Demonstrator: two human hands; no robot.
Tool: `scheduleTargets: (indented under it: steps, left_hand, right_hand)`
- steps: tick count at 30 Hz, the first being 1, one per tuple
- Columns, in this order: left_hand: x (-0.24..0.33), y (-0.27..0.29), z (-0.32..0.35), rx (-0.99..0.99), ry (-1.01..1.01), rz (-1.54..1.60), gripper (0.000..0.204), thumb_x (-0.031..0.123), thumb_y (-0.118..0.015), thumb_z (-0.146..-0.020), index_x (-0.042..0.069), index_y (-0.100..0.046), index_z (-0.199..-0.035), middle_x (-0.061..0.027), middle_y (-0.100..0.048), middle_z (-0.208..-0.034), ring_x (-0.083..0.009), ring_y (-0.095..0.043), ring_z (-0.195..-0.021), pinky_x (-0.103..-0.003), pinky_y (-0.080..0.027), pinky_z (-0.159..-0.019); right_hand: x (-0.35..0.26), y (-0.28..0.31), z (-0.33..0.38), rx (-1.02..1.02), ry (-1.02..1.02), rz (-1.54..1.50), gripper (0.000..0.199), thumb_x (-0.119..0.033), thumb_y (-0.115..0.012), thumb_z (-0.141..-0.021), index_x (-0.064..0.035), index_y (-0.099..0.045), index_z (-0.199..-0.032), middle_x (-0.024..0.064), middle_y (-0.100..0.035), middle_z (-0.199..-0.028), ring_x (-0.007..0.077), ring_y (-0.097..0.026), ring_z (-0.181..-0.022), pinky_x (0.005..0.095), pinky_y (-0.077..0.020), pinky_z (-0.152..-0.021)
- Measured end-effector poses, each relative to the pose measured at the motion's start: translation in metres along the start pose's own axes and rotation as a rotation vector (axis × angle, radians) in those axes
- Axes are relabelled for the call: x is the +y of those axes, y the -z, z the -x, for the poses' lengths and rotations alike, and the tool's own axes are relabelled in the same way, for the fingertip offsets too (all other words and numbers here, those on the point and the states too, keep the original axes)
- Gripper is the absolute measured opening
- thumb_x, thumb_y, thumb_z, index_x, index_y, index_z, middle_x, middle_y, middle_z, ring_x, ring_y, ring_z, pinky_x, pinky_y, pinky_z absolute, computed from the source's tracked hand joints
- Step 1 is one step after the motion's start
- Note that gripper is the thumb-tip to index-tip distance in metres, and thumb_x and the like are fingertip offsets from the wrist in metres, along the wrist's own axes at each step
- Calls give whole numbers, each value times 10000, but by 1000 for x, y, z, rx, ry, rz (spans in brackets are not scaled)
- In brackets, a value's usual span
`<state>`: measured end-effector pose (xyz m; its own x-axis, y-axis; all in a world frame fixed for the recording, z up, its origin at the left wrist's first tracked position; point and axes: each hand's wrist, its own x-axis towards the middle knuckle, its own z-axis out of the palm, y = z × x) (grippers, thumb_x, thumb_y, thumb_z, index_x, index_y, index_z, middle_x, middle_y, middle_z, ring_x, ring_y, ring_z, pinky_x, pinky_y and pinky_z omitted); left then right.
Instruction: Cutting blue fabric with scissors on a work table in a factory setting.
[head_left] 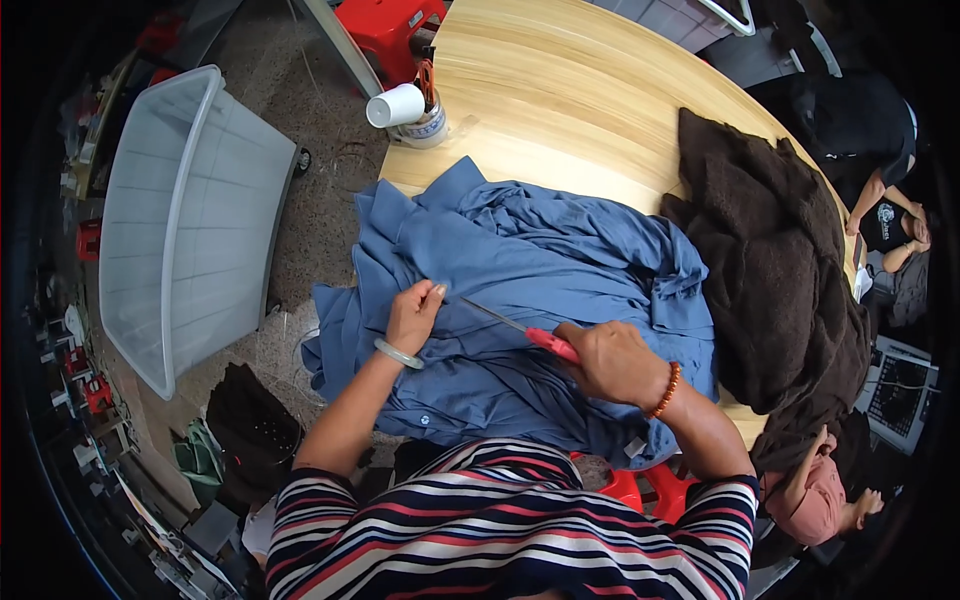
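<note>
Blue cloth, central; red handle; dark-brown fabric, three o'clock; navy-white-red striped shirt, six; grey bin, nine.

Plain blue cloth: lay heaped and creased, with layered folds at left, on the pale wood-grain table. Slender metal-bladed tool with red handle: was held over the cloth, blade tip leftward.

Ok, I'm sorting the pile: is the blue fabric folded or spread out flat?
Neither: the blue fabric lies loosely bunched. Wrinkles run across it, and its layers overlap unevenly instead of stacking squarely.
</note>
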<state>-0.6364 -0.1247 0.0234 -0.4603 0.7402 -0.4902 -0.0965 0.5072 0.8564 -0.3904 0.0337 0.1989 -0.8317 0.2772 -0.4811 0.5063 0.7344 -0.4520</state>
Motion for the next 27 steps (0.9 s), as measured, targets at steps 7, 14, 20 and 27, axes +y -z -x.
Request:
scheduleTargets:
  steps: [7, 14, 20, 27]
  left_hand:
    - [92, 39, 4, -412, -351, -1007, 220, 258, -703, -773, 62, -602, -786, -42, -584, -682, -206, -558, -781, -366, -372, -790]
    - [86, 51, 6, -364, -151, -297, 144, 156, -617, -892, 39, -548, -846, 50, -479, -677, -42, -411, -637, -216, -329, -564]
    - [43, 54, -2, -276, -22, 151, 87, 167, -547, -952, 100, -556, -899, 92, -471, -781, 5, -392, -720, -168, -329, -646]
    - [75, 55, -24, -416, 119, 506, 118, 210, -544, -956, 109, -582, -1005, 54, -586, -945, -38, -524, -931, -220, -418, -826]
  right_hand:
    - [6, -12, 16, 86, -61, -124, 298, -150, -627, -782, -54, -522, -1044, 190, -619, -689, 385, -625, -682, 486, -484, -598]
    - [-9, -8, 20, 106, 0, -104, 273, -159, -626, -786, -45, -524, -1012, 176, -612, -656, 371, -623, -642, 462, -487, -564]
    - [-35, -3, 20, 21, 115, -79, 212, -184, -608, -809, -20, -537, -924, 166, -595, -597, 352, -611, -566, 448, -467, -504]
    - [-39, -8, 8, 109, 84, -44, 219, -209, -610, -818, -67, -561, -977, 153, -583, -578, 348, -603, -550, 448, -463, -497]
